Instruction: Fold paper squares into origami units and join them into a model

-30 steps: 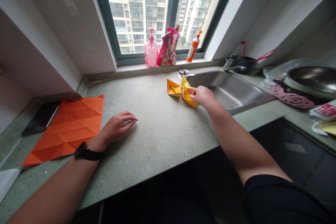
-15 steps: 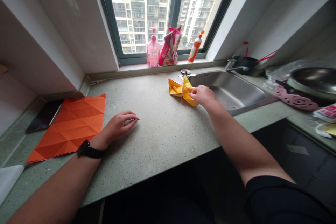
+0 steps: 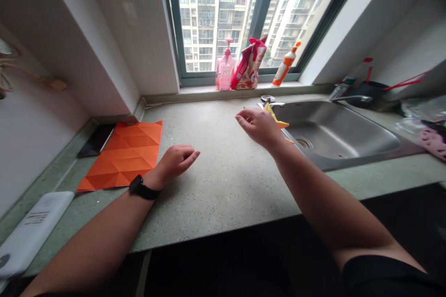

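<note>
My right hand [image 3: 258,126] hovers above the countertop [image 3: 223,171] by the sink's left rim, fingers loosely curled. Behind it pokes a folded yellow-and-orange paper shape [image 3: 277,120], mostly hidden, so I cannot tell whether the hand still grips it. My left hand [image 3: 176,161] rests on the counter with fingers curled under and nothing in it; a black watch [image 3: 141,188] is on that wrist. A creased orange paper sheet [image 3: 126,153] lies flat to the left of that hand.
A steel sink [image 3: 334,132] is set into the counter at the right, tap [image 3: 344,97] behind it. On the windowsill stand a pink pump bottle [image 3: 225,67], a red bag [image 3: 248,65] and an orange bottle [image 3: 285,66]. A dark phone [image 3: 95,140] and a white device [image 3: 33,232] lie far left.
My view has swung left. My right hand has lifted off the counter and drawn back from the folded yellow paper. My left hand has curled its fingers more.
</note>
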The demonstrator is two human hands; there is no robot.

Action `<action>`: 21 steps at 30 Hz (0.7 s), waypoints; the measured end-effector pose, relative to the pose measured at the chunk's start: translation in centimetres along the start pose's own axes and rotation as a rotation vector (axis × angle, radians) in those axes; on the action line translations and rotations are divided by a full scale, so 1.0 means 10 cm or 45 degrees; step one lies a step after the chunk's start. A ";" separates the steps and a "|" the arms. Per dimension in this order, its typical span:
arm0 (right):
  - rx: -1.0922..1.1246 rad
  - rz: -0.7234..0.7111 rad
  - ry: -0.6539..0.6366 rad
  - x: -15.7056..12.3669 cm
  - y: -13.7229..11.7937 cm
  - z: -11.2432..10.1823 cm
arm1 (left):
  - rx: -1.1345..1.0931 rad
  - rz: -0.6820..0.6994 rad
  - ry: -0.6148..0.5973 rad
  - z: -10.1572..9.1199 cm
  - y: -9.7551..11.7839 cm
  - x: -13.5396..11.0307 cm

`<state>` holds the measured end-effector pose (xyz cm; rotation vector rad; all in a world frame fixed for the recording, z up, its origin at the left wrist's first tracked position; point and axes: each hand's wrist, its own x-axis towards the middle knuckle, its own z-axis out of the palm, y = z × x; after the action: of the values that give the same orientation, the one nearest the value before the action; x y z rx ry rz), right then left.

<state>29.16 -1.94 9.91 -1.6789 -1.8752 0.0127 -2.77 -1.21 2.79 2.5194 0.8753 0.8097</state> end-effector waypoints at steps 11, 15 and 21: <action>0.621 -0.086 -0.321 -0.11 -0.53 1.49 | 0.014 0.060 0.099 0.07 -0.06 -0.03; 0.729 -0.143 -0.362 -0.14 -0.37 1.54 | 0.097 0.006 0.199 0.07 -0.05 -0.04; 0.780 -0.143 -0.451 -0.15 -0.28 1.50 | 0.103 -0.062 0.405 -0.27 0.03 0.00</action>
<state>19.99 1.91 -1.75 -1.1950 -1.9390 0.8013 -4.28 -1.05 5.03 2.4649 1.0842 1.2030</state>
